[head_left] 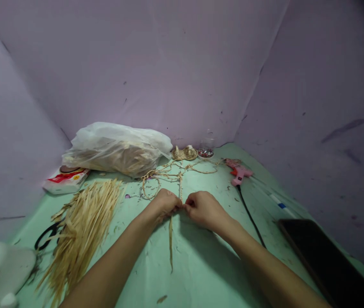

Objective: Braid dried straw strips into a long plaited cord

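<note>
My left hand [168, 202] and my right hand [203, 208] meet at the middle of the green table, fingers pinched close together. Between them is the near end of a braided straw cord [180, 185], which runs away from me toward the back. A loose flat straw strip [171, 244] hangs out below my left hand and lies toward me. My right fingertips pinch at the same end of the braid; the exact grip is partly hidden by the fingers. More thin braided cord [201, 170] lies in loops just beyond both hands.
At left lie a bundle of dry straw strips [88, 218], black-handled scissors [45, 236] and a white object [2, 271]. Behind are a stuffed plastic bag [117, 147], woven straw slippers [185, 153] and a bead jar [205, 150]. At right are a pink glue gun [240, 173] and a dark phone-like slab [323, 261].
</note>
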Demonstrator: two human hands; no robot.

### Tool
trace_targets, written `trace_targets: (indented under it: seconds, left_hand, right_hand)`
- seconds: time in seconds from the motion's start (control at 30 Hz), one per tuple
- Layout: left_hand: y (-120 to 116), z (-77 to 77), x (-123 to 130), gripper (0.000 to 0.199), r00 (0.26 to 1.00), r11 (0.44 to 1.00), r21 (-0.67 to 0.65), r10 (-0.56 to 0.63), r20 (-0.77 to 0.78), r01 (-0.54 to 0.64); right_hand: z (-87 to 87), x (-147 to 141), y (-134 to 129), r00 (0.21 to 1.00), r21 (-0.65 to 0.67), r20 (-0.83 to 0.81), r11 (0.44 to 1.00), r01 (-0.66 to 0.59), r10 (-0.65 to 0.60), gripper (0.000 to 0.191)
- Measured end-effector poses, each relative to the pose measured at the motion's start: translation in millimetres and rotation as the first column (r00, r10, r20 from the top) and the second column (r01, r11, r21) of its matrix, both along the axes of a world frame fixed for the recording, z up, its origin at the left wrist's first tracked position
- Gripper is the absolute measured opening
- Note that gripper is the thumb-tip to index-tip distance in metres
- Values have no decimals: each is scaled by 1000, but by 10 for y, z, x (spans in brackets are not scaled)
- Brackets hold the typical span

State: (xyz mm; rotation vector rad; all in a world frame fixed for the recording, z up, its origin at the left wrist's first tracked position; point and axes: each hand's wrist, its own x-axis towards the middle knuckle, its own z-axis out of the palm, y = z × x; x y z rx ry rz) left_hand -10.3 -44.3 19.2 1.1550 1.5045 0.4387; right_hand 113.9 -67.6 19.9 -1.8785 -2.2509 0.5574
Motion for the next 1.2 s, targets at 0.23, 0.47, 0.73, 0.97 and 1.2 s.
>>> trace_targets:
  seconds: [0.23, 0.47, 0.73, 0.97, 1.2]
  left_hand:
    - [40, -74, -61, 13, 993, 996, -89, 28, 112, -18]
    - [49, -61, -110, 5, 994, 998, 9, -69, 82, 69]
    - [70, -72, -155, 8, 984, 991, 4, -134, 121, 135]
    - [80, -80, -154, 1, 975, 983, 5, -181, 127, 182]
    - [65, -16, -127, 9, 943, 954, 131, -236, -234, 271]
  right_hand:
    - [7, -118, -113, 996, 94, 85, 995, -15, 7, 24]
    - [51, -58, -97, 994, -5, 11, 994, -112, 112, 19]
    - [25, 98, 135, 655, -445, -624, 883, 149, -425, 15]
    - [-201, -56, 112, 561, -514, -703, 857, 25, -438, 9]
    - [-237, -29, 138, 598, -525, -669, 850, 38, -440, 10]
